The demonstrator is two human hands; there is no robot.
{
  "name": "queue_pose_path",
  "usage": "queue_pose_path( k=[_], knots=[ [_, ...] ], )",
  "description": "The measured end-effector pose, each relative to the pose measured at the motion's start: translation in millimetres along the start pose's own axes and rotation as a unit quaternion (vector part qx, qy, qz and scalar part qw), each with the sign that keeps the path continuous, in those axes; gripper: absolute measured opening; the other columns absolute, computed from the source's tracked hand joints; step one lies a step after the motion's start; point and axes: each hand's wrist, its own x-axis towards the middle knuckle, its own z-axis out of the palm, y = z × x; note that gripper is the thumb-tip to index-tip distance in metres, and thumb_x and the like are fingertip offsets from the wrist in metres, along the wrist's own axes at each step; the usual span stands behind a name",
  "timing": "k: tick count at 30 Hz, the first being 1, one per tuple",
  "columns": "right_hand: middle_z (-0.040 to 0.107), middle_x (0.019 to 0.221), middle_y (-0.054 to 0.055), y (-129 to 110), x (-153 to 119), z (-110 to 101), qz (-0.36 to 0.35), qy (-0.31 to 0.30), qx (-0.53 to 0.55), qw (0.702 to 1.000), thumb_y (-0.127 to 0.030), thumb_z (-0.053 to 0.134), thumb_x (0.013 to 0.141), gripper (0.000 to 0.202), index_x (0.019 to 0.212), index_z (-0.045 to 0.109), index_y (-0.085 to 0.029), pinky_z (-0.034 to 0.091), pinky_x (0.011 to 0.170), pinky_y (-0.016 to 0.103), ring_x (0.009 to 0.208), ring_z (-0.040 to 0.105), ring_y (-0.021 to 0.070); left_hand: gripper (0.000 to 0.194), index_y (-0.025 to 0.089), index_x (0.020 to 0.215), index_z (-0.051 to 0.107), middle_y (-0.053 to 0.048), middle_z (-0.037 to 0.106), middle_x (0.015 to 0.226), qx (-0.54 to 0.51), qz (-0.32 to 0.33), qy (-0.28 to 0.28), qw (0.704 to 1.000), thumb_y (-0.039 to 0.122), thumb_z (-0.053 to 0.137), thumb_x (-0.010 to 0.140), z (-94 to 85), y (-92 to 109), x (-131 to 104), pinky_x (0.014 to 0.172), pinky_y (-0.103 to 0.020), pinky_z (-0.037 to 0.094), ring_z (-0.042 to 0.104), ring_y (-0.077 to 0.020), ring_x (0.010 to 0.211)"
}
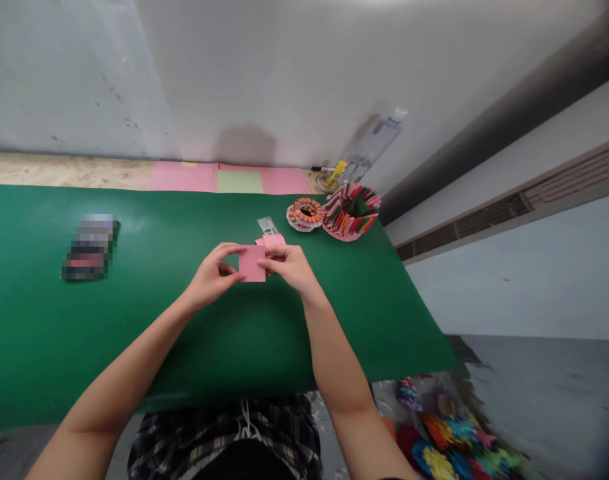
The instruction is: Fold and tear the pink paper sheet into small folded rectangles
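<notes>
Between my two hands is a small square of pink paper (252,264), raised over the green table. My left hand (215,273) pinches its left side, thumb at the lower corner and fingers at the upper one. At the right edge, my right hand (288,265) grips the same paper between thumb and fingers. Just behind my right fingers lie more pink paper pieces (274,240), partly hidden. A printed card or slip (268,227) rests on the table beyond them.
On the green tabletop (209,353), a pixelated flat object (90,247) lies left. A folded-paper ring (305,214) and a round holder of folded papers (352,212) stand right, near a clear bottle (377,147) and yellow glue stick (337,173). Pink sheets (184,177) line the wall.
</notes>
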Motion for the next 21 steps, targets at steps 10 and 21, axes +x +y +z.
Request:
queue_pose_path(
  k=[10,21],
  knots=[
    [0.067,0.065,0.002,-0.3,-0.1,-0.8,0.001,0.002,0.019,1.0,-0.032,0.079,0.056,0.03,0.08,0.072,-0.015,0.055,0.058,0.029,0.062,0.063,0.0149,0.047,0.022,0.118,0.053,-0.01,0.042,0.129,-0.026,0.011,-0.044,0.999,0.025,0.069,0.074,-3.3,4.9,0.6,0.05,-0.016,0.047,0.056,-0.002,0.058],
    [0.067,0.064,0.001,-2.0,-1.3,0.3,-0.001,0.003,0.034,0.999,-0.029,0.08,0.055,0.028,0.077,0.071,-0.015,0.054,0.056,0.028,0.059,0.062,0.0132,0.054,0.023,0.119,0.053,-0.009,0.043,0.131,-0.085,-0.006,-0.055,0.995,0.026,0.075,0.069,-6.2,-0.9,2.3,0.052,-0.017,0.048,0.056,-0.0021,0.058]
  ],
)
